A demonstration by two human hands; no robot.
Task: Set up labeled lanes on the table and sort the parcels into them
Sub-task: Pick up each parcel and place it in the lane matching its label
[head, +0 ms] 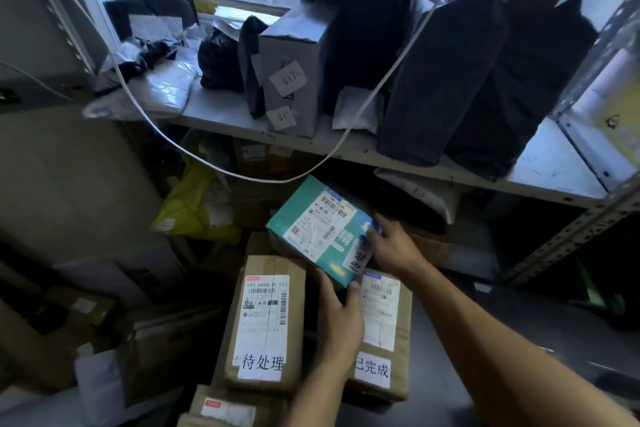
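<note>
A teal parcel [320, 227] with a white shipping label and a handwritten tag is held tilted above two brown boxes. My left hand [341, 317] grips its near corner from below. My right hand [391, 246] holds its right edge, fingers on the tag. Below left lies a brown box [266, 322] with a white tag of three characters. Below right lies another brown box [384, 336] with a different tag, partly hidden by my left hand. A third brown box [228, 409] shows at the bottom edge.
A metal shelf [433, 166] crosses above, loaded with black bags [446, 80], a grey box [294, 69] and white mailers. A white strap [242, 173] sags in front of it. A yellow bag [194, 208] and cardboard boxes [162, 347] crowd the left. Grey surface [485, 340] lies at right.
</note>
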